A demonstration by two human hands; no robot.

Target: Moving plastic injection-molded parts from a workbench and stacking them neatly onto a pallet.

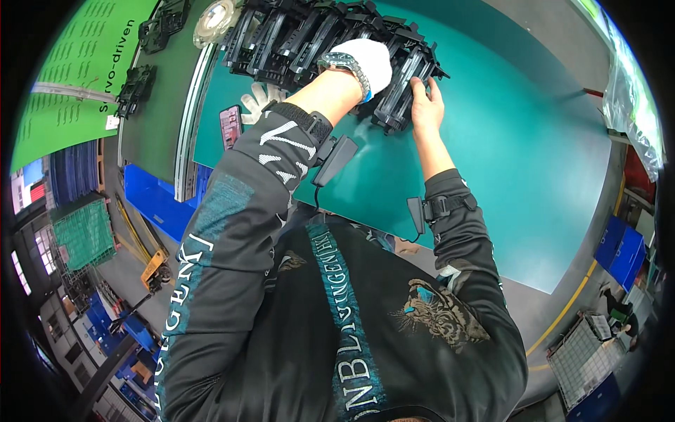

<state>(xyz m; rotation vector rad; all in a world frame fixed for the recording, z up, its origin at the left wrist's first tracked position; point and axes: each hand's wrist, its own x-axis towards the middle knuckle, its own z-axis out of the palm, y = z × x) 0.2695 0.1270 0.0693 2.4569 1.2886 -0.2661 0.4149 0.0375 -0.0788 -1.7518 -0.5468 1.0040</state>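
Your white-gloved left hand (367, 62) reaches forward, can't tell grip; bare right hand (427, 109) half-open against 1 of maybe 6 long black plastic units (395, 105).

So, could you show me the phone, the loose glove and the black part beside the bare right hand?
Phone (230, 126): head view, middle of its upward face.
Loose glove (256, 105): head view, its pale fabric.
Black part (403, 95): head view, its long body.

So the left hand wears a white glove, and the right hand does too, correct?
Not quite: in the head view, the right hand beside the black part is bare. The left hand does wear a white glove.
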